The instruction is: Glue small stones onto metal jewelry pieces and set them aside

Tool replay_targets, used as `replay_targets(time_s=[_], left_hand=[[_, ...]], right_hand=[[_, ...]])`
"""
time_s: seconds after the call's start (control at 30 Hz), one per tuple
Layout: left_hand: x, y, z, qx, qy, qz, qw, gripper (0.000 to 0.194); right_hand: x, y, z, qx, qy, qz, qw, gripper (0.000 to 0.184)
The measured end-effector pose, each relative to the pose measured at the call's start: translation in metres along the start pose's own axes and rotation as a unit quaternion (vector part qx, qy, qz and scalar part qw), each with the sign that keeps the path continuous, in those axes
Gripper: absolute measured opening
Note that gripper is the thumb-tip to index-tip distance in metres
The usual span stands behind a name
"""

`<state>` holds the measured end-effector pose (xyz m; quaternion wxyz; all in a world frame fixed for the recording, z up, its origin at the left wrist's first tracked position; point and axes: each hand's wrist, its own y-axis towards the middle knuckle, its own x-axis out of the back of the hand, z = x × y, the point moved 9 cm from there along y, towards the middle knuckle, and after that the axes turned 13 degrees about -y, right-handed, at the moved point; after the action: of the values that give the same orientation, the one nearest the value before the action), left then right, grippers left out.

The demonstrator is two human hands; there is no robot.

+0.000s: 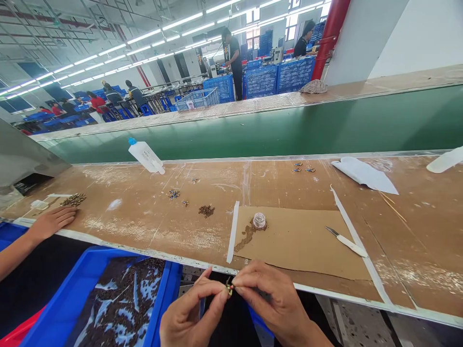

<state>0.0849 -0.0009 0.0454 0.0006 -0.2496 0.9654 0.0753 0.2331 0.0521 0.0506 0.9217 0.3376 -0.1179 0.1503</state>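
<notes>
Head view, both hands pinching a tiny part

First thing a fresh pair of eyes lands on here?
Probably the large blue tray at lower left, holding many small dark pieces. Next, the long green strip running behind the brown worktop. Then, at front centre, two hands pinching a tiny colourful piece between them.
</notes>
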Motion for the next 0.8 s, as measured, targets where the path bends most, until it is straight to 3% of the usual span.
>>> replay_targets(time_s=[0.07, 0.17, 0.27, 0.37, 0.5, 0.8], left_hand=[[0.003, 0.001, 0.006, 0.030, -0.018, -0.014, 0.999, 0.011], [0.007, 0.002, 0.027, 0.129, -0.093, -0.038, 0.987, 0.020], [-0.001, 0.001, 0.050, 0.235, -0.249, -0.041, 0.938, 0.026], [-0.013, -0.002, 0.063, 0.295, -0.381, -0.028, 0.876, 0.028], [-0.021, -0.007, 0.071, 0.328, -0.452, -0.019, 0.829, 0.027], [-0.023, -0.008, 0.075, 0.331, -0.480, 0.003, 0.812, 0.023]], right_hand=[[0.001, 0.001, 0.001, 0.005, -0.010, -0.001, 1.000, 0.015], [0.007, 0.004, 0.007, 0.025, -0.028, -0.018, 0.999, 0.019], [0.015, 0.007, 0.013, 0.036, -0.053, -0.040, 0.997, 0.025], [0.016, 0.008, 0.019, 0.053, -0.059, -0.047, 0.996, 0.027], [0.012, 0.009, 0.024, 0.068, -0.038, -0.052, 0.996, 0.027], [0.011, 0.013, 0.033, 0.079, -0.022, -0.053, 0.995, 0.025]])
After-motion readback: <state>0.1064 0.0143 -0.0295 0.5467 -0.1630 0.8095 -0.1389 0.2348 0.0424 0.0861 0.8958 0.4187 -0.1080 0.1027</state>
